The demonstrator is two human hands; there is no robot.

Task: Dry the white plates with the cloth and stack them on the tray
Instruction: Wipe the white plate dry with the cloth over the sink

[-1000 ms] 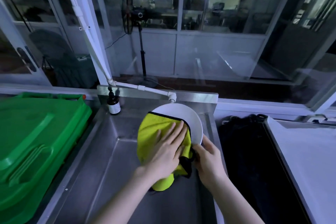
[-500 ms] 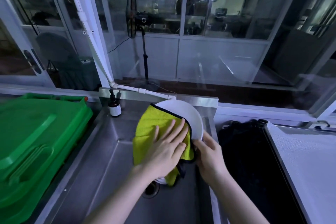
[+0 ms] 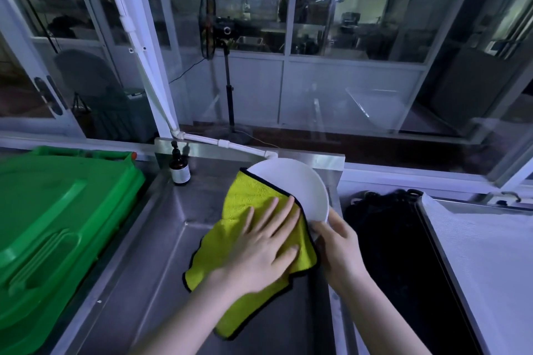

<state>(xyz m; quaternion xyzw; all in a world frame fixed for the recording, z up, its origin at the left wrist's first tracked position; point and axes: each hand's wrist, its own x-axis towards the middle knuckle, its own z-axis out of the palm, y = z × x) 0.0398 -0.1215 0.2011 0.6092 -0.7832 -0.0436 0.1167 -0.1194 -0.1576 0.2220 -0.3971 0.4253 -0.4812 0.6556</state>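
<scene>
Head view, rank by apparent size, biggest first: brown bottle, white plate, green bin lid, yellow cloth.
1. green bin lid, though the frame cuts it off
2. yellow cloth
3. white plate, partly hidden under the cloth, so its true rank against the cloth is unsure
4. brown bottle

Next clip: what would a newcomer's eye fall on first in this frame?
The bright yellow cloth at centre stands out first, pressed flat by the left hand against a white plate. The right hand grips that plate by its lower rim, over the steel sink. Next comes the big green bin lid filling the left side.
</scene>
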